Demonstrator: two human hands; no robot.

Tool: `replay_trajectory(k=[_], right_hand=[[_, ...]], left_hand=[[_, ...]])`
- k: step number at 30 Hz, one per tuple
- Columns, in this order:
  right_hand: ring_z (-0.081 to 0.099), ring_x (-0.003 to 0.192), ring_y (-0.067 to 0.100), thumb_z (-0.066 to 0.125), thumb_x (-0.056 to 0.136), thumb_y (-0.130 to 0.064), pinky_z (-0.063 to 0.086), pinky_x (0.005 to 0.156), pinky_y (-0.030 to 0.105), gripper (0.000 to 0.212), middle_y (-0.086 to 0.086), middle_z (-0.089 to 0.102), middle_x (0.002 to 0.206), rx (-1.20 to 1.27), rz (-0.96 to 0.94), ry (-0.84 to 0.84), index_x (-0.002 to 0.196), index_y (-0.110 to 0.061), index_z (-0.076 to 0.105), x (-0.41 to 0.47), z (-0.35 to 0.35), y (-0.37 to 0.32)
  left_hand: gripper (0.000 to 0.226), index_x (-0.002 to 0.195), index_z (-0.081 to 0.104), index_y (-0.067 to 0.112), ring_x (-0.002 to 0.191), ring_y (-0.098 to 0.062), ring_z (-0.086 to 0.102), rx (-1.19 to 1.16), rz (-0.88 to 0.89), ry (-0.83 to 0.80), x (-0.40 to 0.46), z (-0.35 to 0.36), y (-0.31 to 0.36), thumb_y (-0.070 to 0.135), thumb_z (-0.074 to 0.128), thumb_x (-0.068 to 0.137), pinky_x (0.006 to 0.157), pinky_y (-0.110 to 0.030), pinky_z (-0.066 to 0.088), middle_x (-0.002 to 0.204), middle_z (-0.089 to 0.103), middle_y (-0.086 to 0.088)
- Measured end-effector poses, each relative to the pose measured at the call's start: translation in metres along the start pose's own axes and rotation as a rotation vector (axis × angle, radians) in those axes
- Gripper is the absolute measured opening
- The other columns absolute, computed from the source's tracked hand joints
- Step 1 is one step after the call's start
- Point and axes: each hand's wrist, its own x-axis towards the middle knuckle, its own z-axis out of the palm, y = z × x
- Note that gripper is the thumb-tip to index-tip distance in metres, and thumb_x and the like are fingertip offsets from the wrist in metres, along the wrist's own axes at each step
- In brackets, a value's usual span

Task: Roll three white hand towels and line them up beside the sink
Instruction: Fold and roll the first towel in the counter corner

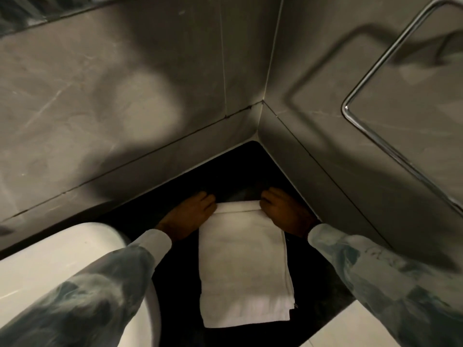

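No legible text, label, brand, number or sign anywhere in view. White hand towel [244, 261]: plain, no tag or mark readable. Grey wall tiles behind the towel: veining only. Sink [62, 249] left of the towel: no marking visible.

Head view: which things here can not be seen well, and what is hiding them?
- Fingertips of left hand and right hand: tucked at the towel's far edge, so each grip is unclear.
- Other towels: none in view; how many lie folded here is unclear.
- Sink: cut by the left edge, partly covered by the left sleeve.
- Metal rail: blurred, cut by the right edge.
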Motion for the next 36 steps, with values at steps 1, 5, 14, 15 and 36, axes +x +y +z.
replay_trajectory(k=[1, 5, 14, 15, 36], right_hand=[[0.05, 0.083, 0.021, 0.056, 0.086, -0.003, 0.047, 0.078, 0.037, 0.007, 0.01, 0.057, 0.091, 0.079, 0.063, 0.029, 0.084, -0.008, 0.06, -0.004, 0.001, -0.003], [0.059, 0.082, 0.023, 0.063, 0.087, -0.011, 0.05, 0.079, 0.035, 0.01, 0.007, 0.061, 0.089, 0.189, 0.142, -0.038, 0.079, -0.01, 0.069, -0.013, 0.0, -0.001], [0.065, 0.097, 0.022, 0.082, 0.072, -0.018, 0.051, 0.091, 0.03, 0.034, 0.01, 0.069, 0.105, 0.287, 0.477, -0.232, 0.105, -0.013, 0.073, 0.014, -0.023, -0.004], [0.062, 0.103, 0.025, 0.082, 0.073, -0.022, 0.049, 0.092, 0.03, 0.035, 0.01, 0.066, 0.111, 0.245, 0.467, -0.257, 0.106, -0.013, 0.073, 0.015, -0.023, -0.003], [0.063, 0.093, 0.028, 0.085, 0.066, -0.032, 0.055, 0.083, 0.038, 0.03, 0.009, 0.069, 0.094, 0.165, 0.565, -0.265, 0.087, -0.018, 0.069, -0.017, -0.031, -0.052]], left_hand=[[0.034, 0.109, 0.054, 0.002, 0.096, -0.036, 0.062, -0.014, -0.005, -0.035, -0.004, 0.001, 0.003, 0.005, 0.067, 0.078, 0.079, -0.041, 0.057, 0.115, 0.062, -0.02], [0.031, 0.115, 0.054, 0.006, 0.107, -0.027, 0.053, -0.153, -0.125, -0.064, -0.013, -0.005, 0.007, 0.027, 0.039, 0.098, 0.093, -0.039, 0.046, 0.12, 0.053, -0.01], [0.047, 0.129, 0.055, 0.007, 0.115, -0.032, 0.054, -0.468, -0.496, -0.194, 0.014, -0.018, 0.006, 0.008, 0.066, 0.084, 0.098, -0.036, 0.043, 0.127, 0.054, -0.017], [0.042, 0.124, 0.059, 0.006, 0.116, -0.032, 0.052, -0.467, -0.511, -0.209, 0.014, -0.016, 0.005, 0.008, 0.067, 0.083, 0.1, -0.036, 0.043, 0.128, 0.052, -0.018], [0.031, 0.111, 0.062, 0.005, 0.114, -0.036, 0.052, -0.075, -0.166, -0.11, -0.026, -0.018, 0.05, 0.007, 0.064, 0.081, 0.081, -0.044, 0.053, 0.129, 0.052, -0.015]])
